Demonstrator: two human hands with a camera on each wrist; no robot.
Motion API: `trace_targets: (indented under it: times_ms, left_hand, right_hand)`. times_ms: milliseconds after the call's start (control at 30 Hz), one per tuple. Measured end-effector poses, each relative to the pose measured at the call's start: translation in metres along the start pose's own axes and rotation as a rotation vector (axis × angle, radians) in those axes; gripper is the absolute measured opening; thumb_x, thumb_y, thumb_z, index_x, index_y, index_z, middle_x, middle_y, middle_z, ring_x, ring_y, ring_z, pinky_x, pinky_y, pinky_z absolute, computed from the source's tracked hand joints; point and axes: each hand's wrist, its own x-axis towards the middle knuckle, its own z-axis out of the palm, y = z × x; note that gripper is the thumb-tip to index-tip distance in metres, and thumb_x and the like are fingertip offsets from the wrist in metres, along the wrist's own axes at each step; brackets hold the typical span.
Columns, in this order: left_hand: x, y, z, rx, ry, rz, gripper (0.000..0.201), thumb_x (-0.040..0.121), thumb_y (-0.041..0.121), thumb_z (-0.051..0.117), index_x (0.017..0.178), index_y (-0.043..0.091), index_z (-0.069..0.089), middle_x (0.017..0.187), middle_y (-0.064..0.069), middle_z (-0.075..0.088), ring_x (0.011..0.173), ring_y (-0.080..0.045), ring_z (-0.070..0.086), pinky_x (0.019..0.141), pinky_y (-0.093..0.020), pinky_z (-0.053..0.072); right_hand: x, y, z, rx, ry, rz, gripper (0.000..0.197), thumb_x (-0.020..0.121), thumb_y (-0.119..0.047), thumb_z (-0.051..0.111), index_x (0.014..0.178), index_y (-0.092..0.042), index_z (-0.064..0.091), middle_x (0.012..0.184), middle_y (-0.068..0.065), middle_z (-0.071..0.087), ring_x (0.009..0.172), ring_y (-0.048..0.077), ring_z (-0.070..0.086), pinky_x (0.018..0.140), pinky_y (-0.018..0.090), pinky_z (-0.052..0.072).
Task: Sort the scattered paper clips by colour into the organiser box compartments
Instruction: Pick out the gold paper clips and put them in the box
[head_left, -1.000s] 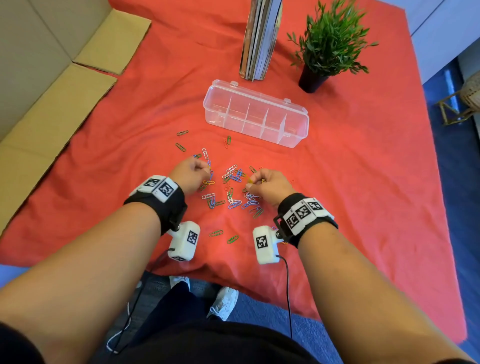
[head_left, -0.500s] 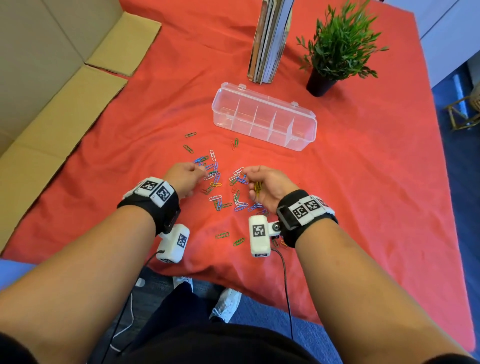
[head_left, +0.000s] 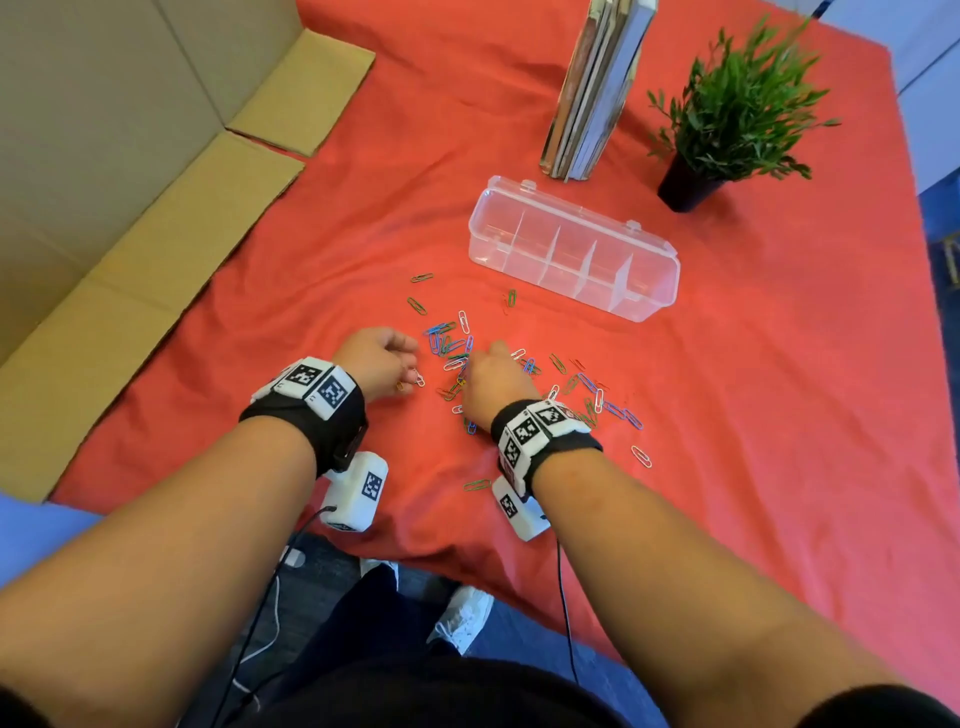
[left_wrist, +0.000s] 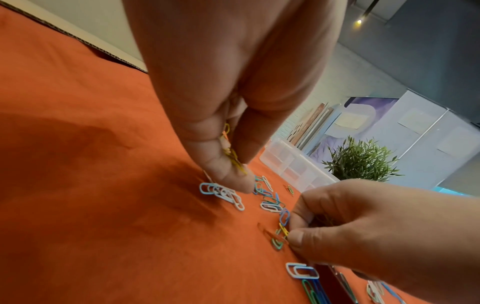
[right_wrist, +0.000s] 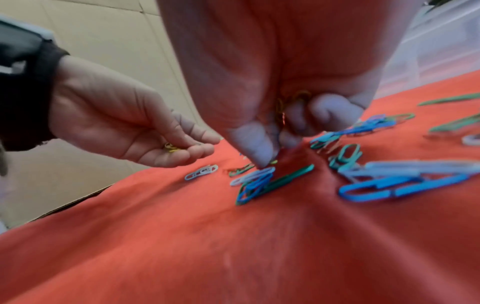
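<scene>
Coloured paper clips (head_left: 452, 353) lie scattered on the red cloth in front of the clear organiser box (head_left: 571, 249), whose compartments look empty. My left hand (head_left: 410, 374) is at the pile's left edge; in the left wrist view it pinches yellow clips (left_wrist: 231, 156), with its fingertip down beside white clips (left_wrist: 226, 194). My right hand (head_left: 470, 371) is over the middle of the pile. It keeps yellow clips (right_wrist: 291, 102) in its curled fingers while thumb and forefinger pinch at another yellow clip (left_wrist: 283, 229) on the cloth.
Upright books (head_left: 592, 88) and a potted plant (head_left: 727, 119) stand behind the box. Flattened cardboard (head_left: 130, 234) lies along the left. More clips (head_left: 608, 405) spread to the right of my right wrist. The cloth's front edge hangs near my wrists.
My right hand has moved left over the middle of the pile, closer to my left hand, uncovering clips on its right. My left hand has stayed at the pile's left edge.
</scene>
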Motion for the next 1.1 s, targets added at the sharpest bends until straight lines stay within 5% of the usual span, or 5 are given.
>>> trace_targets:
  times_ms: [433,600,800,933,1100]
  left_hand:
    - [-0.015,0.025,0.045,-0.023,-0.197,-0.009,0.032,0.083,-0.021,0.039,0.088,0.009,0.051,0.071,-0.010,0.052,0.058,-0.017,0.052,0.048,-0.022,0.044]
    - [-0.015,0.048,0.060,-0.101,-0.234,-0.023,0.036,0.087,-0.017,0.025,0.077,0.012,0.045,0.070,-0.007,0.044,0.058,-0.016,0.042,0.054,-0.025,0.044]
    - [-0.008,0.086,0.056,-0.062,-0.193,0.127,0.033,0.085,-0.017,0.033,0.088,0.009,0.053,0.075,-0.004,0.051,0.062,-0.014,0.051,0.053,-0.022,0.052]
    - [-0.003,0.105,0.050,-0.053,-0.139,0.171,0.033,0.086,-0.015,0.036,0.080,0.012,0.053,0.073,-0.003,0.050,0.058,-0.012,0.047,0.046,-0.017,0.050]
    - [-0.005,0.083,0.065,0.057,-0.205,0.112,0.028,0.088,-0.007,0.042,0.076,0.015,0.054,0.064,-0.004,0.045,0.041,-0.006,0.045,0.040,-0.015,0.045]
  right_hand:
    - [-0.031,0.051,-0.023,0.153,-0.023,0.085,0.027,0.084,-0.007,0.048,0.112,-0.005,0.049,0.110,0.022,0.063,0.102,0.035,0.061,0.081,0.036,0.047]
    - [-0.030,0.079,-0.070,1.083,0.033,0.354,0.023,0.087,-0.006,0.048,0.066,-0.015,0.051,0.062,0.002,0.043,0.044,0.007,0.043,0.040,0.017,0.032]
    - [-0.038,0.110,-0.125,2.023,0.056,0.346,0.008,0.068,-0.011,0.044,0.071,-0.010,0.051,0.062,0.006,0.052,0.052,0.017,0.050,0.047,0.020,0.042]
    - [-0.039,0.118,-0.139,1.805,0.045,0.361,0.016,0.087,-0.008,0.042,0.081,-0.011,0.057,0.059,-0.001,0.047,0.042,0.008,0.037,0.041,0.015,0.030]
    - [-0.068,0.118,-0.107,0.804,-0.109,0.335,0.015,0.082,-0.020,0.062,0.067,-0.018,0.058,0.054,-0.001,0.038,0.039,0.011,0.031,0.040,0.016,0.021]
